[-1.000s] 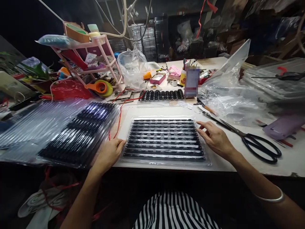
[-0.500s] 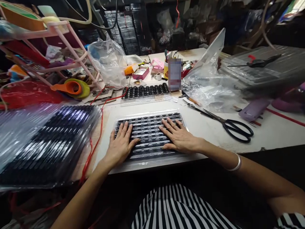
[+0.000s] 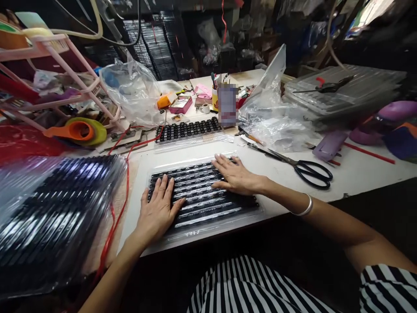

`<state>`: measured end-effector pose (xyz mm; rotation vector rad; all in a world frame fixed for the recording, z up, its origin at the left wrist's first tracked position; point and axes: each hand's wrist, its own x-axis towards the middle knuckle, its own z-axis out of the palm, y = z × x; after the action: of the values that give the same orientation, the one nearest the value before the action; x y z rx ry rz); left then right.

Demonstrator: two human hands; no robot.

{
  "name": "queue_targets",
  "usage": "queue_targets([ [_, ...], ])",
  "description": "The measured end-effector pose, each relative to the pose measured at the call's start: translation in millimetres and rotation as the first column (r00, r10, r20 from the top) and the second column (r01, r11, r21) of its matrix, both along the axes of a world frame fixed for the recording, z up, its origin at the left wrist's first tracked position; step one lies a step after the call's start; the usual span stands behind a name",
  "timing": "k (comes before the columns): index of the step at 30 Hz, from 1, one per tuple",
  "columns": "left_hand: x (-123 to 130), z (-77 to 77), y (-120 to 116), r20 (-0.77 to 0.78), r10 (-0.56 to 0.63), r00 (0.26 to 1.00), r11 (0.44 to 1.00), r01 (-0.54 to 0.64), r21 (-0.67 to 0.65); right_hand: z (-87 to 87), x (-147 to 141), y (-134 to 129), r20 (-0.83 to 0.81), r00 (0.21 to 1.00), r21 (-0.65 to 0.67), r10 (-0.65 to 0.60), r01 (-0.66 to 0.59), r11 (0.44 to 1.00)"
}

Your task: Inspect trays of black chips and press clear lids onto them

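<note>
In front of me a clear plastic tray [image 3: 208, 230] holds rows of glossy black strip-like parts [image 3: 198, 193]. My left hand [image 3: 158, 206] lies flat over the tray's left side, thumb and fingers spread on the rows. Toward the upper right of the same tray rests my right hand [image 3: 236, 174], palm down with its fingers stretched out, fingertips near the far edge. Neither hand grips anything. Beyond the tray lies a smaller set of black parts [image 3: 189, 130] with a clear plastic edge below it.
To the left are stacked trays of black parts [image 3: 55, 208] and red string [image 3: 110, 230]. Black-handled scissors [image 3: 299, 165] lie on the right, near a crumpled clear plastic bag [image 3: 276, 126]. A pink rack [image 3: 78, 65] stands at the upper left, and clear trays [image 3: 345, 91] are stacked at the right.
My right hand has shifted toward the tray's far edge. The left hand stays spread at the left side. The whole view has turned slightly to the right.
</note>
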<state>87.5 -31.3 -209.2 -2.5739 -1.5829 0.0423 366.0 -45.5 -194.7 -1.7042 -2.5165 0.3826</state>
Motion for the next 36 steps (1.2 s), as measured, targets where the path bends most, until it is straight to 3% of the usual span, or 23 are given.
queue_targets([
  [3,-0.5,0.0,-0.2,0.001,-0.01,1.0,1.0,0.01,0.004,-1.6,7.3,3.5,0.031,0.995,0.059,-0.098,0.096,0.994],
  [8,-2.1,-0.4,0.4,0.016,-0.027,1.0,0.999,0.027,0.031,1.5,23.0,1.9,0.024,0.998,0.137,-0.064,0.06,0.989],
  [12,-2.4,-2.1,1.7,0.023,-0.035,0.999,0.998,0.033,0.056,11.6,39.4,-2.6,0.035,0.979,0.257,-0.202,0.186,0.948],
  [19,-2.2,-4.9,-0.7,0.064,-0.031,0.997,0.997,0.027,0.067,27.9,41.2,14.8,0.131,0.98,0.158,-0.153,0.131,0.979],
  [23,2.5,-2.7,-2.7,0.085,0.023,0.996,0.999,-0.024,0.02,22.8,29.0,16.5,0.148,0.972,0.184,-0.181,0.153,0.971],
  [27,-4.6,-2.7,4.5,0.182,0.065,0.981,0.997,-0.059,-0.04,4.3,21.7,-5.6,0.109,0.957,0.289,-0.268,0.228,0.93],
  [30,-29.1,-5.7,8.5,0.361,0.032,0.932,0.996,0.002,-0.093,-11.6,29.4,-34.1,0.03,0.961,0.316,-0.274,0.251,0.915],
  [34,-70.1,-4.3,-16.2,0.591,0.019,0.807,0.988,0.074,-0.133,-23.9,51.1,-77.7,-0.197,0.976,0.312,-0.089,0.148,0.938],
  [36,-86.5,-0.3,-40.5,0.598,-0.006,0.801,0.977,0.132,-0.168,-21.8,61.3,-99.8,-0.227,0.974,0.3,-0.001,0.071,0.951],
])
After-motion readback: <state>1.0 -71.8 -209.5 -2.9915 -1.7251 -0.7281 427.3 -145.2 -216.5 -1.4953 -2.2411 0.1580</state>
